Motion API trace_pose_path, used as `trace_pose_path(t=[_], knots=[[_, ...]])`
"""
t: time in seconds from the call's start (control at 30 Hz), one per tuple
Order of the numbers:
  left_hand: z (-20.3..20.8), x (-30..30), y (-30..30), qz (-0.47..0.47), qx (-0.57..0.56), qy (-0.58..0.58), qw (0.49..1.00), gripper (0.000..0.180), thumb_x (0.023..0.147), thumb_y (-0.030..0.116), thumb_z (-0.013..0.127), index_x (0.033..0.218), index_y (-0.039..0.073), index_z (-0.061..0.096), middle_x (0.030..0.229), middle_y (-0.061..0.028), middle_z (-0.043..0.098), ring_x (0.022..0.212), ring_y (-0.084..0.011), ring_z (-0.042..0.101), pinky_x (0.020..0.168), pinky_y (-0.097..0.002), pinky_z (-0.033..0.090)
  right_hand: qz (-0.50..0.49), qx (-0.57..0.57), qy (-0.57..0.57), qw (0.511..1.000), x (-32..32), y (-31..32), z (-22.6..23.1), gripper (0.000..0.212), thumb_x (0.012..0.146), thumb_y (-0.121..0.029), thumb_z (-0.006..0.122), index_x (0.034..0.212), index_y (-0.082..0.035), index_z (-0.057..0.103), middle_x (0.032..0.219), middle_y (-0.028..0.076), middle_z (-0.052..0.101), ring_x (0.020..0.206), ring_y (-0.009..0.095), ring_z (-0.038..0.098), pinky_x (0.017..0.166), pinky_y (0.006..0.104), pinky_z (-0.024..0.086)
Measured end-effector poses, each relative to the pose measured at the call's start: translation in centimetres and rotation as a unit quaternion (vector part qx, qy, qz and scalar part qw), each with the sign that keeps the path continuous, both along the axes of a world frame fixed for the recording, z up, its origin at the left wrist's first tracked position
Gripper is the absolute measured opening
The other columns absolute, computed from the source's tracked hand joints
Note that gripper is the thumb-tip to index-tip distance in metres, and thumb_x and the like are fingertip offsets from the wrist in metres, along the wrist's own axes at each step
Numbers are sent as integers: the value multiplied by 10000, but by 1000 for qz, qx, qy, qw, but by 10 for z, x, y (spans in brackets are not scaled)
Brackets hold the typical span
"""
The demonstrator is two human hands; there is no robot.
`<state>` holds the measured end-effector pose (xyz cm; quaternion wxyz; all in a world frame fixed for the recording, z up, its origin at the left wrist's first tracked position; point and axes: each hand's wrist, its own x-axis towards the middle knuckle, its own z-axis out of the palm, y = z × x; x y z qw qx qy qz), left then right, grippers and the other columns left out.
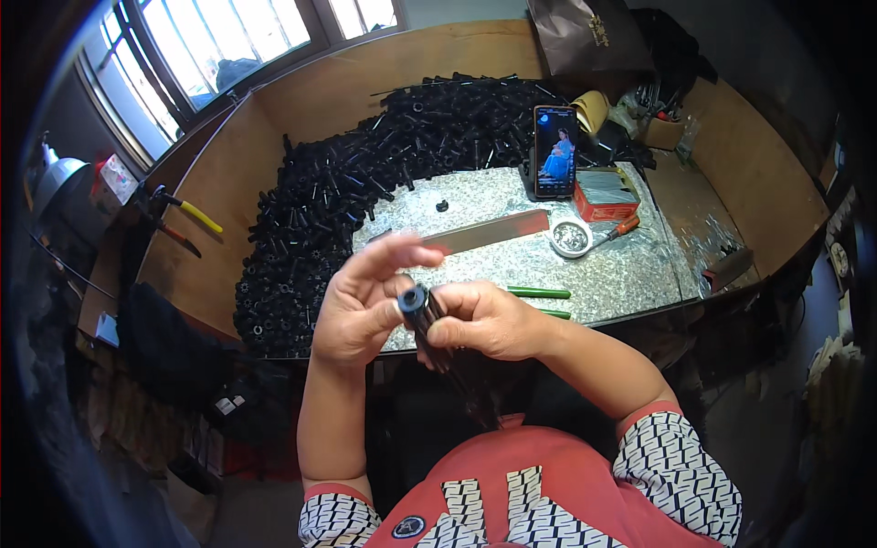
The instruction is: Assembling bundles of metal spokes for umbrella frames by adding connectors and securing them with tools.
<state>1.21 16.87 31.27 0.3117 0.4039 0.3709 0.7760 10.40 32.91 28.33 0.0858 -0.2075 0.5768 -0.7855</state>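
Both of my hands are raised over the front edge of the workbench around a dark, long bundle of thin rods (445,358) with a round black hollow end. My right hand (484,320) grips it just below that end, thumb on top. My left hand (361,297) has its thumb against the side of the round end and some fingers curled behind it, while its upper fingers stretch out above. The bundle slants down toward my lap, where its lower part blurs into the dark. Behind my hands a flat metal bar (493,232) lies on the speckled bench top (630,274).
A heap of black tubular parts (347,173) fills the left and back. A lit phone (554,151) stands beside a red box (607,196). Nearby are a round dish (570,237) of small pieces, an orange-handled screwdriver (617,230) and green rods (539,293). Wooden walls (210,183) edge the bench.
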Motion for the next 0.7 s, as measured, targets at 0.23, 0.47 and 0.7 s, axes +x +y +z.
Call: trace_pose_path(t=[0.23, 0.47, 0.7], knots=[[0, 21, 0, 205, -87, 58, 973, 422, 802, -44, 683, 1147, -14, 442, 946, -103, 638, 860, -124, 624, 743, -239, 524, -331, 246, 134, 901, 2, -7, 8, 186, 849, -136, 694, 795, -1, 578, 726, 56, 611, 621, 101, 548, 547, 277, 433], [-10, 17, -5, 331, -165, 244, 897, 357, 778, -65, 702, 1123, -28, 613, 900, -27, 634, 798, -70, 594, 709, -197, 483, -338, 204, 211, 894, -1, -15, -11, 173, 861, -133, 623, 800, 17, 561, 667, 151, 542, 613, 279, 548, 576, 368, 428], [-2, 34, -11, 414, -215, 436, 769, 312, 701, -23, 775, 994, -33, 666, 796, -38, 656, 669, -59, 578, 602, -201, 456, -252, 201, 93, 942, 1, -6, -16, 221, 884, -184, 631, 784, 10, 594, 612, 52, 521, 584, 87, 468, 538, 278, 386]])
